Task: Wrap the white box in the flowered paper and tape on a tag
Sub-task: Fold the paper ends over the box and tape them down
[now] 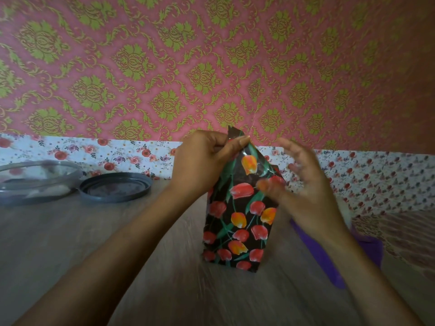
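A box wrapped in black flowered paper (237,222) with red and orange tulips stands upright on the wooden table (70,243). No white of the box shows. My left hand (202,161) pinches the pointed top flap of the paper between thumb and fingers. My right hand (303,182) is blurred, its fingers spread and loosely bent beside the upper right part of the parcel. Its thumb lies against the paper; whether it holds anything I cannot tell. No tag or tape is visible.
A clear round container (35,182) and a dark grey lid (115,187) sit at the back left. Something purple (329,260) lies on the table behind my right forearm. Rose-printed paper (113,156) lines the wall's base.
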A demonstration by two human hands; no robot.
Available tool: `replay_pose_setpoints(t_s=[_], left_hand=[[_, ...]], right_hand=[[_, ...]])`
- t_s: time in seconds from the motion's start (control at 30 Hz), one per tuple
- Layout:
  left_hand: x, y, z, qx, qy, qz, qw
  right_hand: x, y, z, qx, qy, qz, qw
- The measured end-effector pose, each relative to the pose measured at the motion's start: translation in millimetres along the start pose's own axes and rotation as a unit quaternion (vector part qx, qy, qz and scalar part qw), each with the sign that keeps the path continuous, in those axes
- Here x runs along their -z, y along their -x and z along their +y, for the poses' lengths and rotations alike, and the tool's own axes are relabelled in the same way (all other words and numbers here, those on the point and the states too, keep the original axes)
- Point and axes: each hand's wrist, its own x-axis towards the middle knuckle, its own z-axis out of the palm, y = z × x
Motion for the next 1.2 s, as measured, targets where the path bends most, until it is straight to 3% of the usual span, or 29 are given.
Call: replay_pose_setpoints(t_s=[0.1,0.2,0.3,0.37,0.43,0.53,0.63,0.7,0.83,0.97,1.07,1.2], left_hand=[[-0.7,-1.7,-4.2,0.013,0.019,-0.013,1.000],[7.4,-3.4,-3.7,0.031,0.049,-0.012,0.998],[12.4,-1.9,3.3,0.092,0.167,0.020,0.981],[14.8,1.5,8.1,0.056,0.117,0.082,0.988],[18.4,3.4,11.7,-0.048,-0.021,0.115,0.992],[25.8,3.2,22.0,-0.071,-0.171,0.040,0.982],[24.8,4.2,26.4,-0.043,-0.185,-0.027,0.981],[22.7,4.5,26.8,-0.014,-0.132,-0.055,0.990],[24.2,1.9,23.4,0.104,0.099,-0.133,0.981],[26.7,-0.2,18.9,0.136,0.160,-0.159,0.965],[26.8,1.3,22.9,0.093,0.116,-0.158,0.976],[22.1,3.2,25.6,0.020,0.011,-0.084,0.996]], right_hand=[[2.0,-18.0,-14.8,-0.001,0.046,0.005,0.999],[-3.8,-24.3,-18.0,-0.007,-0.029,-0.049,0.998],[-13.9,-21.5,-15.6,-0.003,-0.092,-0.008,0.996],[-20.6,-19.8,-11.7,0.000,-0.113,0.023,0.993],[-24.7,-18.5,-10.0,-0.001,-0.133,0.043,0.990],[-26.2,-17.9,-10.4,0.009,-0.152,0.047,0.987],[-27.1,-18.1,-12.0,0.014,-0.171,0.031,0.985],[-26.7,-17.2,-13.2,0.021,-0.172,0.025,0.985],[-25.1,-13.4,-15.4,0.040,-0.177,0.008,0.983],[-23.3,-12.0,-19.1,0.044,-0.189,-0.005,0.981],[-22.2,-11.2,-20.0,0.044,-0.192,-0.009,0.980],[-22.0,-9.6,-19.6,0.033,-0.190,-0.007,0.981]])
